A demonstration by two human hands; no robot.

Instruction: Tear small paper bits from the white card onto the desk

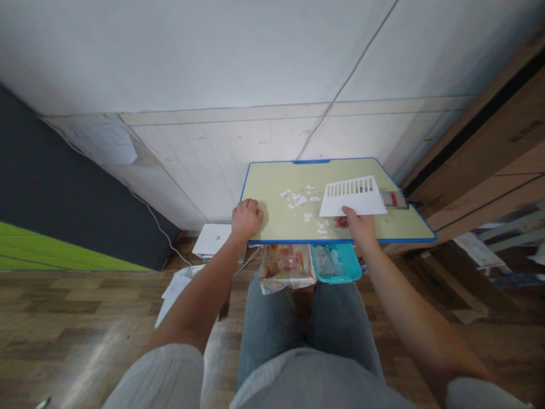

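My right hand [360, 225] grips a white sheet [353, 203] by its near edge, thumb on top and fingers underneath. A row of long slots runs along the sheet's far side. It is held over the right half of a pale yellow board [272, 176] with a blue rim. My left hand [247, 219] rests at the board's left edge, its fingers curled; whether anything is under them I cannot make out. Small white paper scraps [299, 199] lie scattered between my hands. Several more scraps [322, 228] lie nearer the front edge.
Below the board's front edge, a plastic-lined container [287, 266] and a turquoise basket [346, 272] sit above my lap. A blurred-out item [394, 199] lies on the board's right side. A white box [212, 238] stands at left. Tall cardboard [481, 153] stands at right.
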